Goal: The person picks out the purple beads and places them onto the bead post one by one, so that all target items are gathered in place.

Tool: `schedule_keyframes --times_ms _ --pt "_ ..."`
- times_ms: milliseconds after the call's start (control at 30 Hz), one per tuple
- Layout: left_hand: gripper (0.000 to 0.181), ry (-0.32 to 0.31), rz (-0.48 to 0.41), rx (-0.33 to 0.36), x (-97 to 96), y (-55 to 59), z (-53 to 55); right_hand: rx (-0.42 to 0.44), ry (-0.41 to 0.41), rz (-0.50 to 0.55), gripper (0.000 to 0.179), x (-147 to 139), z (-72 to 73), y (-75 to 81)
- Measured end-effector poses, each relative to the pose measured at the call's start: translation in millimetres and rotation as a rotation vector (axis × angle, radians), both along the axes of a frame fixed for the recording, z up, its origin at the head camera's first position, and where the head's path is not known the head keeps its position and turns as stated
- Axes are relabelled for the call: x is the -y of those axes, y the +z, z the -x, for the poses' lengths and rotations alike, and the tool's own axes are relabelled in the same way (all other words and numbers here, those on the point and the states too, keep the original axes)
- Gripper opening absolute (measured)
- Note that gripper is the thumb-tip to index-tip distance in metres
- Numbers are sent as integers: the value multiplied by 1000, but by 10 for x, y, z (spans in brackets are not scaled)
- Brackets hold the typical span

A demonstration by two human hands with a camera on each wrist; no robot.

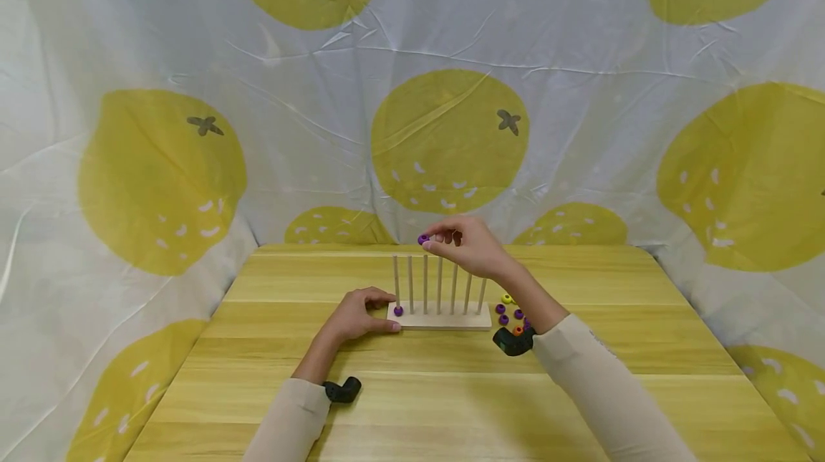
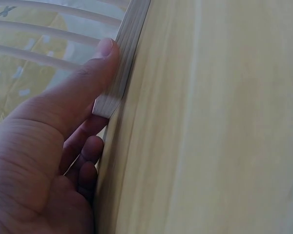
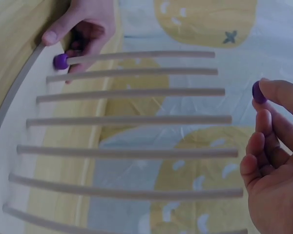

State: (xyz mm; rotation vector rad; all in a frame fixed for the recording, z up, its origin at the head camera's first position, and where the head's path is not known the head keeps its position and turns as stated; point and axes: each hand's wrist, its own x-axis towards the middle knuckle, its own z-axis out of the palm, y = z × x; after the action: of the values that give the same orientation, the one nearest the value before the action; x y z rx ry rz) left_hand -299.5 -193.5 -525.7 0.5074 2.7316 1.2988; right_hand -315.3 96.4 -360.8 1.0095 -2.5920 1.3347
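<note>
Thumb and index finger of my right hand (image 1: 475,247) pinch a purple bead (image 1: 422,239) above the tops of the pegs, toward the left of the row. The wooden peg stand (image 1: 445,320) has a pale flat base and a row of several thin upright pegs. At the bottom of its leftmost peg sits another purple bead (image 3: 60,61). My left hand (image 1: 356,314) grips the left end of the base, thumb (image 2: 105,48) along the front edge and fingers behind. In the right wrist view the pinched bead (image 3: 259,92) is apart from the peg tips.
Loose purple beads (image 1: 500,309), a yellow bead (image 1: 506,299) and an orange bead (image 1: 518,331) lie right of the stand, partly behind the right wrist. The wood-grain table (image 1: 412,412) ends at a fruit-print cloth (image 1: 567,154) at the back and sides.
</note>
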Motion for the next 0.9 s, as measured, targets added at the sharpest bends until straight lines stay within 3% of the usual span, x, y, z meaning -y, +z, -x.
schedule_keyframes --times_ms 433,900 --pt "59 0 7 -2 -5 -4 -2 -33 71 -15 18 267 38 -29" --pt "60 -4 29 -2 -14 12 -15 -75 79 -56 14 406 66 -53"
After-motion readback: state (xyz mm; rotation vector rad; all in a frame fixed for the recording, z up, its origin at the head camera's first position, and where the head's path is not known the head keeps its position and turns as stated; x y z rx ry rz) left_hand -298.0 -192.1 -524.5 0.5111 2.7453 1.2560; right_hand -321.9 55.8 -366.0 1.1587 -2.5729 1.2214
